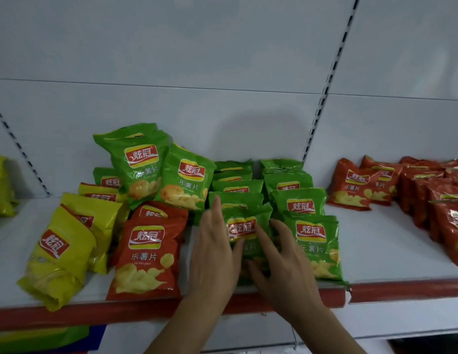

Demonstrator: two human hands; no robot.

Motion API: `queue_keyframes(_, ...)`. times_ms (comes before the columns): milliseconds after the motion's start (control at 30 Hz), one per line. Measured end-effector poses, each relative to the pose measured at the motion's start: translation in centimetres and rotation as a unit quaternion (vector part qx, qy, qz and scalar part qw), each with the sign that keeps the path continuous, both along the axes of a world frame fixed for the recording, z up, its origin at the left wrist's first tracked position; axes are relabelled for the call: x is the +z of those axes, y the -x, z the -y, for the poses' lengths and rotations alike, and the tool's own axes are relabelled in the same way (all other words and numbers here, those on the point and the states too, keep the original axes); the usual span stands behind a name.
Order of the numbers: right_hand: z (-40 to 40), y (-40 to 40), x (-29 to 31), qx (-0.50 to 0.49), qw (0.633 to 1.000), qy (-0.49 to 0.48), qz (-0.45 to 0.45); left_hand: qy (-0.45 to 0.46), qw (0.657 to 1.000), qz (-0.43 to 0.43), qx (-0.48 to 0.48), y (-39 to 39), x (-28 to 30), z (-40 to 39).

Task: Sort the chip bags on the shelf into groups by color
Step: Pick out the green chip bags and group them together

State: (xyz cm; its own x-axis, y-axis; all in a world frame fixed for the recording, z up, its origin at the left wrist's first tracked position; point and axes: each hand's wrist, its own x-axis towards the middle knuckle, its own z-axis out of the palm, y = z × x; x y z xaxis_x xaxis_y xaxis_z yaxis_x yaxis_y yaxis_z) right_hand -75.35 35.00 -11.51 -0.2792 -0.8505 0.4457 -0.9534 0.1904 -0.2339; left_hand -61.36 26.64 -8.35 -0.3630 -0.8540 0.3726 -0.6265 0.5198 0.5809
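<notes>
You are squaring up the front green bag (244, 229) in the left of two green rows at the middle of the shelf (391, 254). Your left hand (214, 249) lies along the bag's left edge with fingers straight and the thumb touching its face; your right hand (281, 254) rests on its right side, fingers spread and relaxed, neither hand gripping it. The step looks like seating this bag in line with the green row (303, 200) just beside it on the right. Next, by my reading, comes the mixed heap on the left: two green bags (156, 169) lean up at the far side, a red bag (146, 254) lies near the front edge, and yellow bags (61, 246) sprawl at the near left. That red one belongs with the red group (363, 185), well apart on the right, so it calls for a lift across the green rows without knocking them. The shelf is white with a red front strip (69, 314), backed by white panels (197, 47) with slotted uprights; more yellow bags sit at the far left edge.
</notes>
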Motion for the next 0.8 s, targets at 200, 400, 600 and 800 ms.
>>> queue_keyframes(200,-0.2,-0.3,-0.7,-0.026,0.994,-0.029,-0.106,0.145,0.97,0.193,0.003,0.1,-2.9,0.4)
queue_keyframes(400,-0.4,-0.7,-0.7,-0.022,0.996,-0.022,-0.08,0.143,0.974,0.177,-0.009,-1.0,-2.5,0.4)
queue_keyframes(600,0.9,-3.9,0.4,0.035,0.994,0.09,-0.051,0.172,0.979,0.075,0.083,-5.7,-0.5,0.3)
queue_keyframes(800,3.3,-10.0,0.2,0.131,0.985,0.1,-0.054,0.103,0.975,0.076,0.183,-11.6,-2.0,0.9)
